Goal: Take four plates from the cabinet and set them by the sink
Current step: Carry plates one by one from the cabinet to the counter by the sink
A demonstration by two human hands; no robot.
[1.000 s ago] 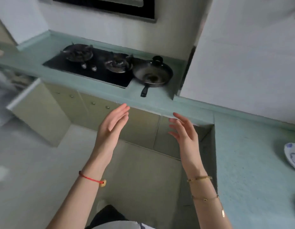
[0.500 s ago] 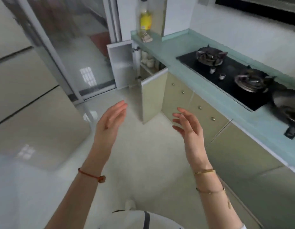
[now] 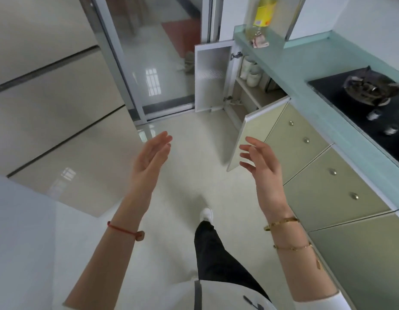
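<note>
Head view: pale glossy floor (image 3: 182,186), glass sliding door (image 3: 153,63) ahead, teal counter (image 3: 305,70) running along the right with a black hob (image 3: 372,108). Cabinet (image 3: 245,86) under the counter's far end stands with both doors swung out; its opening faces the floor area. White stacked crockery (image 3: 252,72) sits on its upper shelf; whether these are plates cannot be told. Left hand (image 3: 149,162) and right hand (image 3: 261,166) are raised, palms facing, fingers spread, holding nothing. Bottle (image 3: 263,14) is cut off at top.
</note>
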